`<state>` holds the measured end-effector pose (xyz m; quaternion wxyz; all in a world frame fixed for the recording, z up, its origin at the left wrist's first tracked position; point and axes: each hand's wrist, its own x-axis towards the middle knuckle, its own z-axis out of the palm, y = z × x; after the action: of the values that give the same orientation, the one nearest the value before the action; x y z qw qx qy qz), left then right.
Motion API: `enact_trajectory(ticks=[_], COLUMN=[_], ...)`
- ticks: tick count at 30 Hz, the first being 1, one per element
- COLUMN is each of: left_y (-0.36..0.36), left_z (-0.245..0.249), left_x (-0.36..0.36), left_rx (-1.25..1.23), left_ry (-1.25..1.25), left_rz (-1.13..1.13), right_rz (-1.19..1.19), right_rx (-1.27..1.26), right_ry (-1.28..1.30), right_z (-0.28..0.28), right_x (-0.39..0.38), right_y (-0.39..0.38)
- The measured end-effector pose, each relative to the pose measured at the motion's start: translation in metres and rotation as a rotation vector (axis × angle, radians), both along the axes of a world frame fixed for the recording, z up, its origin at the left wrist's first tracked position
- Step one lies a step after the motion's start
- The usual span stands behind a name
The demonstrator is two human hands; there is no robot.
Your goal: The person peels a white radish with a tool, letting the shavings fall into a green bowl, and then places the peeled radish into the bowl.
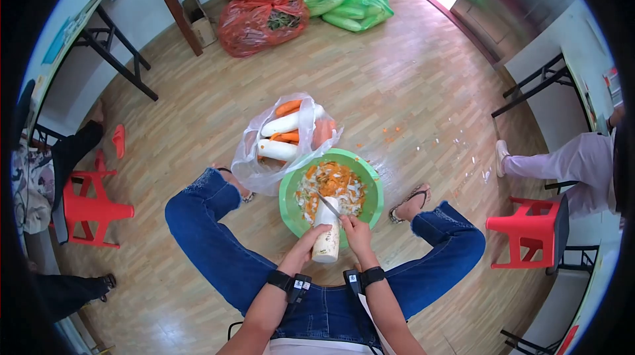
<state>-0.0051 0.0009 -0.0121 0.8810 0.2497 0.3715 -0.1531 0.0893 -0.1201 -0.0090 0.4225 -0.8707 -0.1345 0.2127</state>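
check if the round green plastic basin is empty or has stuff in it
Not empty: the round green plastic basin holds orange and white peelings, with bare green wall showing around them.

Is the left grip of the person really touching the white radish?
Touching. The head view shows the left grip wrapped against the side of the white radish, overlapping its edge with no gap visible.

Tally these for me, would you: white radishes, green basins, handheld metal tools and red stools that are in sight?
White radishes: 3 visible
Green basin: 1
Handheld metal tool: 1
Red stools: 2
Total: 7
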Motion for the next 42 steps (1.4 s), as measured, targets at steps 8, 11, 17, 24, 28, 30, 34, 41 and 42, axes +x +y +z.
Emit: enact_trajectory(ticks=[8,11,17,24,28,30,34,41,42], left_y=[0.002,0.000,-0.005,-0.001,0.000,0.000,0.002,0.002,0.001], left_z=[0.023,0.015,0.015,0.004,0.005,0.011,0.013,0.004,0.003], left_x=[0.002,0.000,0.002,0.000,0.001,0.005,0.007,0.005,0.006], left_rx=[-0.049,-0.058,0.106,0.020,0.028,0.044,-0.023,0.097,0.084], left_ry=[-0.029,-0.033,-0.046,-0.054,-0.047,-0.041,0.005,0.018,0.017], left_rz=[0.003,0.026,0.071,0.229,0.216,0.187,0.217,0.064,0.059], right_rz=[-0.269,-0.330,-0.250,-0.134,-0.064,-0.018,0.120,0.255,0.240], right_rx=[-0.080,0.107,0.369,0.404,0.432,0.365,0.136,-0.169,-0.183], right_ry=[0.227,0.467,0.783,0.710,0.484,0.325,-0.049,-0.312,-0.340], right_z=[-0.063,-0.037,0.013,0.020,0.018,0.014,0.041,0.042,0.042], right_x=[0.013,0.012,0.003,-0.002,-0.008,-0.009,-0.010,-0.007,-0.007], right_y=[-0.025,-0.017,0.003,0.008,0.009,0.009,0.009,0.007,0.008])
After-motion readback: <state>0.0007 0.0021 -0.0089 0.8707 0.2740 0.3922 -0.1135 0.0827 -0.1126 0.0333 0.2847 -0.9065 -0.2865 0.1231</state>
